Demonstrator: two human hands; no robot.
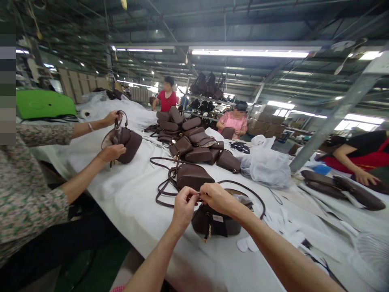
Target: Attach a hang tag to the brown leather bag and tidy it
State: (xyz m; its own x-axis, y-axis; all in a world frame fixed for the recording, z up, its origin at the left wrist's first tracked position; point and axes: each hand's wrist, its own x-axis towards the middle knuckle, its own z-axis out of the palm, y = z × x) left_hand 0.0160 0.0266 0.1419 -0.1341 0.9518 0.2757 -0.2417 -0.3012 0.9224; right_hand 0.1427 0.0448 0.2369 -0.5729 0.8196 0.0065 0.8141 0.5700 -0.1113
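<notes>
A dark brown handbag [217,227] with a black tag and a gold zip pull stands on the white-covered table in front of me. At its upper left edge, my left hand [184,209] is closed in a pinch, the fingertips meeting those of my right hand [217,197]. My right hand is pinched too, over the bag's top. Whatever small dark part lies between the fingertips is mostly hidden. A thin brown strap [260,198] arches up behind the bag on the right. Just beyond my hands lies another brown handbag [194,175] with its strap looped to the left.
A heap of brown handbags [199,154] lies further back, beside clear plastic bags [267,166]. On the left, a co-worker's hands [112,153] hold a brown bag [132,146]. White gloves [285,227] lie at right, near another person's hand [366,177] and more bags.
</notes>
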